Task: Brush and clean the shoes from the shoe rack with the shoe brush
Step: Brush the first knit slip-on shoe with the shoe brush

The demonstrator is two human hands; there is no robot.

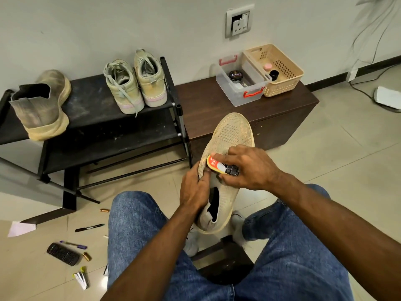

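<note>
A beige knit slip-on shoe (232,135) is held up between my knees, toe pointing away. My left hand (196,187) grips its left side near the collar, thumb on the upper. My right hand (249,168) holds a small oval shoe brush (219,167) with a red, white and black label, pressed on the upper at mid-shoe. The black shoe rack (91,109) stands at the left. On its top shelf sit the matching dusty slip-on shoe (41,107) and a pair of pale green lace-up sneakers (134,83).
A dark wooden bench (217,105) beside the rack carries a clear plastic box (240,83) with a polish tin and a beige basket (275,70). Pens, a remote (63,254) and small bits lie on the tiled floor at lower left. A dark stool (225,261) is under me.
</note>
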